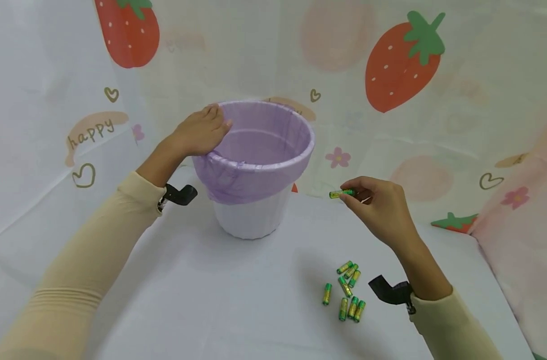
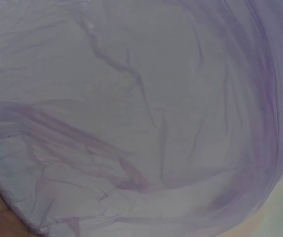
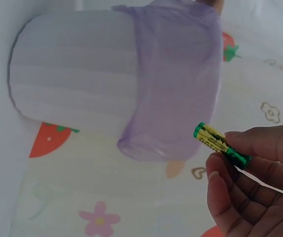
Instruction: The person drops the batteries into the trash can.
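A white trash bin (image 1: pixel 250 217), lined with a purple plastic bag (image 1: pixel 259 185) folded over its rim, stands upright on the table. My left hand (image 1: pixel 201 132) holds the bin's rim at the left, with fingers bent over the edge. The left wrist view is filled by the wrinkled bag (image 2: pixel 131 123). Right of the bin, my right hand (image 1: pixel 379 207) pinches a green-and-yellow battery (image 3: pixel 213 139) between thumb and fingers, raised above the table. Several similar batteries (image 1: pixel 345 286) lie loose on the table below that hand.
A white cloth (image 1: pixel 237 300) covers the table. Behind the bin hangs a pale curtain (image 1: pixel 255 45) printed with strawberries, hearts and flowers. A pinkish fabric wall (image 1: pixel 525 250) rises at the right edge. Each wrist wears a small black camera (image 1: pixel 180 195).
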Action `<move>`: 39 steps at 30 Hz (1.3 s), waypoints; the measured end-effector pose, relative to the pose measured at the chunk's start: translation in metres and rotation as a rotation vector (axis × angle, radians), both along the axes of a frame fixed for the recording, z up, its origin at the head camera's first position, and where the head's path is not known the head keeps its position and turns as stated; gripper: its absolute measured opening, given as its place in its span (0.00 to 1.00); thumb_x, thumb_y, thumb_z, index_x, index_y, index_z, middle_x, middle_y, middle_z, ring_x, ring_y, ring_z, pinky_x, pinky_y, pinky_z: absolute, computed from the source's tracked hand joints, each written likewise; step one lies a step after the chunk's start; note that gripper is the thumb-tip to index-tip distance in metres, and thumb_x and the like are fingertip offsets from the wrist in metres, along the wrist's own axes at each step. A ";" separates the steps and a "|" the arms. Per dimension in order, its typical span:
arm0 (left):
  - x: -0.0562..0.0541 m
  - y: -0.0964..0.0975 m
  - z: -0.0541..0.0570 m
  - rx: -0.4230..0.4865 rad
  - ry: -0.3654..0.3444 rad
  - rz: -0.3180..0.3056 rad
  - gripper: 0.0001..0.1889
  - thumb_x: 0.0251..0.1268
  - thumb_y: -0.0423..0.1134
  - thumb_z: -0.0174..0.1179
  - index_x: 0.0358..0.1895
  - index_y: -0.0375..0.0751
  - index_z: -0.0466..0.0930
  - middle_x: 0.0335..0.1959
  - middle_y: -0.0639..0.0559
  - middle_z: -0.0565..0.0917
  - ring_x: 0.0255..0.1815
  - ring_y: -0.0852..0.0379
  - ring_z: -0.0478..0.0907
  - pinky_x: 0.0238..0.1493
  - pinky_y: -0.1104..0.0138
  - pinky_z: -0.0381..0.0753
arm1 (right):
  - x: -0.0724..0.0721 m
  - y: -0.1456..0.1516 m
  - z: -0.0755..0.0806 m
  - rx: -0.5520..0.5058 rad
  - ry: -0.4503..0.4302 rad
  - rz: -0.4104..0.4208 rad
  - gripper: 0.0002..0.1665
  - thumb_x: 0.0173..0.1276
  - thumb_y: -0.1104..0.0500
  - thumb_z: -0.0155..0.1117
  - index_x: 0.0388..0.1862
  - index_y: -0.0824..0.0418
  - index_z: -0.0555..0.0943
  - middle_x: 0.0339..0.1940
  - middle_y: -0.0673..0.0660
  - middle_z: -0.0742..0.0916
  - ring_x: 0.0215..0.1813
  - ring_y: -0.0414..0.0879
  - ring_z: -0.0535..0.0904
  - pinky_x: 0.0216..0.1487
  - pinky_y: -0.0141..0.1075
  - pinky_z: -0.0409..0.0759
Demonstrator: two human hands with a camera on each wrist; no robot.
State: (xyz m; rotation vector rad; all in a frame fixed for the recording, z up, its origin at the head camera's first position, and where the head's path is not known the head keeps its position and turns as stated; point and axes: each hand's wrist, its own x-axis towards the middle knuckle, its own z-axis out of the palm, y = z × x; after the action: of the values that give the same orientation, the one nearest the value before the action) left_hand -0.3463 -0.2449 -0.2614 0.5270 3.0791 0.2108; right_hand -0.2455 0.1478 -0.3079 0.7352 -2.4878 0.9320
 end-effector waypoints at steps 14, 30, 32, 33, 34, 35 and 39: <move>0.001 0.000 0.000 -0.008 0.016 -0.003 0.37 0.84 0.51 0.21 0.76 0.16 0.36 0.79 0.24 0.39 0.82 0.33 0.33 0.81 0.48 0.35 | -0.014 -0.023 0.033 -0.013 0.090 0.084 0.08 0.65 0.64 0.74 0.42 0.65 0.89 0.30 0.54 0.89 0.27 0.44 0.82 0.28 0.26 0.76; -0.003 0.000 -0.001 -0.014 0.009 -0.015 0.37 0.84 0.51 0.21 0.76 0.17 0.34 0.79 0.24 0.37 0.82 0.34 0.33 0.81 0.50 0.34 | -0.039 -0.051 0.052 -0.062 0.035 0.145 0.08 0.66 0.60 0.74 0.41 0.63 0.89 0.24 0.54 0.88 0.25 0.44 0.83 0.29 0.30 0.77; -0.002 0.001 0.000 -0.013 0.009 -0.015 0.37 0.84 0.50 0.21 0.76 0.17 0.34 0.79 0.24 0.37 0.82 0.34 0.33 0.81 0.50 0.34 | -0.042 -0.055 0.053 -0.067 0.036 0.146 0.07 0.66 0.61 0.74 0.40 0.63 0.89 0.25 0.54 0.88 0.25 0.46 0.83 0.29 0.30 0.77; -0.002 0.001 0.000 -0.013 0.009 -0.014 0.37 0.84 0.50 0.21 0.76 0.17 0.34 0.79 0.24 0.37 0.82 0.34 0.33 0.81 0.50 0.34 | -0.044 -0.057 0.054 -0.068 0.037 0.148 0.07 0.66 0.61 0.75 0.40 0.63 0.89 0.25 0.54 0.88 0.25 0.46 0.84 0.29 0.30 0.78; -0.002 0.001 0.001 -0.013 0.009 -0.014 0.37 0.84 0.50 0.21 0.76 0.17 0.35 0.79 0.24 0.37 0.82 0.34 0.33 0.81 0.50 0.34 | -0.045 -0.058 0.055 -0.070 0.036 0.151 0.07 0.65 0.61 0.75 0.40 0.63 0.89 0.26 0.54 0.88 0.25 0.46 0.84 0.29 0.30 0.78; -0.001 0.001 0.001 -0.012 0.006 -0.012 0.37 0.84 0.51 0.21 0.76 0.17 0.34 0.79 0.24 0.37 0.82 0.34 0.32 0.81 0.50 0.34 | -0.047 -0.060 0.057 -0.074 0.033 0.156 0.07 0.65 0.61 0.75 0.39 0.63 0.89 0.26 0.54 0.89 0.25 0.45 0.84 0.29 0.30 0.78; 0.000 0.002 0.002 -0.005 -0.006 -0.005 0.37 0.84 0.51 0.20 0.76 0.18 0.34 0.80 0.25 0.36 0.82 0.34 0.32 0.81 0.49 0.33 | -0.052 -0.068 0.061 -0.079 0.015 0.169 0.06 0.65 0.62 0.75 0.39 0.63 0.90 0.27 0.55 0.89 0.26 0.45 0.84 0.29 0.30 0.79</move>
State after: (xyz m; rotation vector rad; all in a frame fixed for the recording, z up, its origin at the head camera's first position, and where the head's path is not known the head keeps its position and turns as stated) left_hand -0.3460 -0.2428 -0.2590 0.5322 3.0716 0.2046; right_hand -0.2972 0.0794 -0.2468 0.9330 -2.3900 1.0728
